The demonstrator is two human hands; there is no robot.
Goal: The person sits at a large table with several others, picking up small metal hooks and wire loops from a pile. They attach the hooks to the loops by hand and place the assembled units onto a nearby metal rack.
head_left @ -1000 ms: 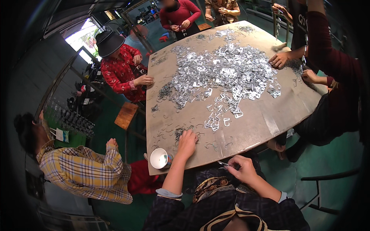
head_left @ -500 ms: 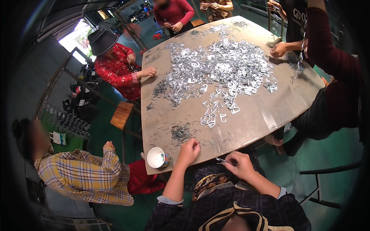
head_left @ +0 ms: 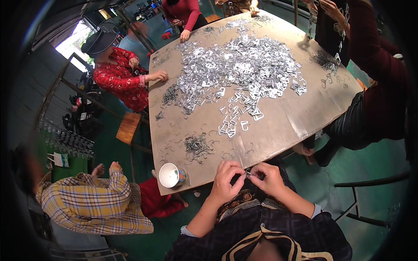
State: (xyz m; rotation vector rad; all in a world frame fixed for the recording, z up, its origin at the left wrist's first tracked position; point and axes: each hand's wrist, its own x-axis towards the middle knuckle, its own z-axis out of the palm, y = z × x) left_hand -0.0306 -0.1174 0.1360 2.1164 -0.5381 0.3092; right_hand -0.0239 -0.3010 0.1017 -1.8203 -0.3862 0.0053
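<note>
At the table's near edge my left hand and my right hand meet, fingers pinched. My right fingers are closed on a small silver metal piece, mostly covered by them. The left fingertips press close to its end; whatever they hold is too small to make out. Just beyond my left hand lies a tangled pile of thin bent wire clips, with stray ones around it. Farther off, flat silver hook-shaped pieces spread out from a big heap.
A white paper cup stands on the brown-covered table at its near left corner. A person in yellow plaid sits at my left; a person in red works beyond. A dark red sleeve reaches in from the right.
My left hand has come away from the loose wire clips, moving right to meet my right hand at the metal piece. The view has shifted slightly.
</note>
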